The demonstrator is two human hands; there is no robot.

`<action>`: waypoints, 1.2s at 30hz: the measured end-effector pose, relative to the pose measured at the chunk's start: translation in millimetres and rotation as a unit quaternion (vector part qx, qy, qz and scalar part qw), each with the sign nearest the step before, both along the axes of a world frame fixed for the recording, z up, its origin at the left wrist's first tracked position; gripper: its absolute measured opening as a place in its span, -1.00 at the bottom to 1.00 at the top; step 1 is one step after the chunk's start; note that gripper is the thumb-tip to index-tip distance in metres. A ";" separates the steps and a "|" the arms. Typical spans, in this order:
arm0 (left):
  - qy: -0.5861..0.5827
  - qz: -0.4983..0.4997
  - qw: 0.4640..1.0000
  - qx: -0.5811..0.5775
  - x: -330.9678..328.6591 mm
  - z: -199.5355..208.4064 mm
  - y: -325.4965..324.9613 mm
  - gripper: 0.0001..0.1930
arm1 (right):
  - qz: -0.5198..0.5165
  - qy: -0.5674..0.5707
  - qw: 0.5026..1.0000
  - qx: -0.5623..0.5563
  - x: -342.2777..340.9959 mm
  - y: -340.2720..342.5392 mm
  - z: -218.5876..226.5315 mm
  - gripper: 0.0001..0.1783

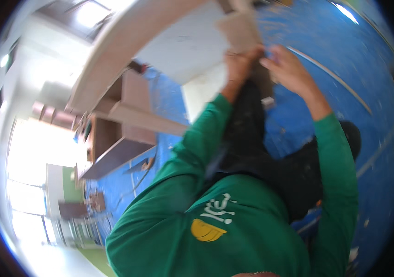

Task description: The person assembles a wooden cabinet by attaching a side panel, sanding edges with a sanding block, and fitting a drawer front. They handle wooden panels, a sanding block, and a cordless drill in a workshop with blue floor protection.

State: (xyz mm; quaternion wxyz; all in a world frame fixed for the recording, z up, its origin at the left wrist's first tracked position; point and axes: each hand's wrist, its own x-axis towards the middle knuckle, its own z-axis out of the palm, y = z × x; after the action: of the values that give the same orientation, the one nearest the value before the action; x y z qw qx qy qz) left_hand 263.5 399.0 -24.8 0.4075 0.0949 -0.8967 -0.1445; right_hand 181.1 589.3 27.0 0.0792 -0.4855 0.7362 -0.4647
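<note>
My left hand (239, 68) is closed at the lower end of a tan wooden piece (239, 33), with its fingers bent around the edge. Close by on the right, my right hand (291, 71) has its fingers curled in and its thumb pointing at the left hand. Blur hides whatever small thing may be between those fingers. Below both hands a brown wooden strip (262, 83) runs down beside my dark-trousered leg, ending in a pale tip. A large pale panel (178, 41) with a broad wooden edge board (114, 51) stands to the left of the hands.
Blue sheeting (317, 27) covers the floor. A long thin wooden strip (333, 76) lies on it at the right. An open wooden cabinet (118, 138) stands at the left, with a handsaw (141, 166) and a dark cable on the floor nearby.
</note>
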 end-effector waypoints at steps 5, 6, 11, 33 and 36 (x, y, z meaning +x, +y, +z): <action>0.148 -0.114 0.884 0.430 -6.0 22.6 30.4 -0.68 | -0.077 0.023 0.996 -0.042 -10.9 52.0 27.7 -0.39; 0.157 -0.115 0.887 0.419 -4.4 24.1 29.7 -0.67 | -0.084 0.021 0.995 -0.055 -9.5 61.6 39.4 -0.38; 0.162 -0.107 0.914 0.356 2.8 25.6 27.4 -0.65 | -0.079 0.003 0.997 -0.012 18.4 138.0 82.3 -0.49; 0.164 -0.133 0.915 0.345 -5.2 9.2 36.5 -0.49 | -0.067 0.069 0.995 -0.007 -4.4 155.2 53.6 -0.66; 0.168 -0.121 0.912 0.353 -0.9 11.4 40.6 -0.52 | -0.050 0.006 0.998 -0.028 -10.7 150.5 48.6 -0.64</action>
State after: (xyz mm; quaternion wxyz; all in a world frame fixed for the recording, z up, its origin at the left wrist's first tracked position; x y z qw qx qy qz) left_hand 262.6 439.6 -13.5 0.4717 0.0977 -0.7102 -0.5134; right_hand 170.4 739.8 75.6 0.0379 -0.4533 0.7468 -0.4851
